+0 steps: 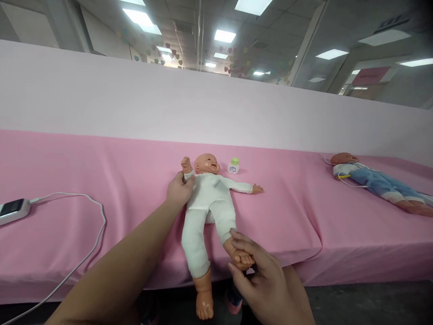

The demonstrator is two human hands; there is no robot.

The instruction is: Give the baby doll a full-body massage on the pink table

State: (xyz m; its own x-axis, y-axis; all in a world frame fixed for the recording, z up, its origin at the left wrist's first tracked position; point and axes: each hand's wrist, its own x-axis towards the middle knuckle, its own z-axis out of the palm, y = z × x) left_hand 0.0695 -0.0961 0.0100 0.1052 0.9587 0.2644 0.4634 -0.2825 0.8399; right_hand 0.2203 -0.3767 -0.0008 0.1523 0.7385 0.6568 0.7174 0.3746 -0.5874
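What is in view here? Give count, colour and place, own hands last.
Doll in white: one, white suit, face up, centre
Doll in blue: one, blue and white clothes, far right
Tubing: white, count unclear, on that doll
Bottle: one, pale, green cap, by the first doll's head
Handheld device: one, white, dark screen, left edge
Cable: one, white, from device to lower left
Cloth: one, pink, under the dolls
Panel: one, white, behind the cloth
Ceiling lights: several, white, top
Heart decorations: many, multicoloured, top
Sign: one, red-pink, upper right
Left hand: one, bare, on the white-suited doll's raised arm
Right hand: one, bare, holding one foot of that doll
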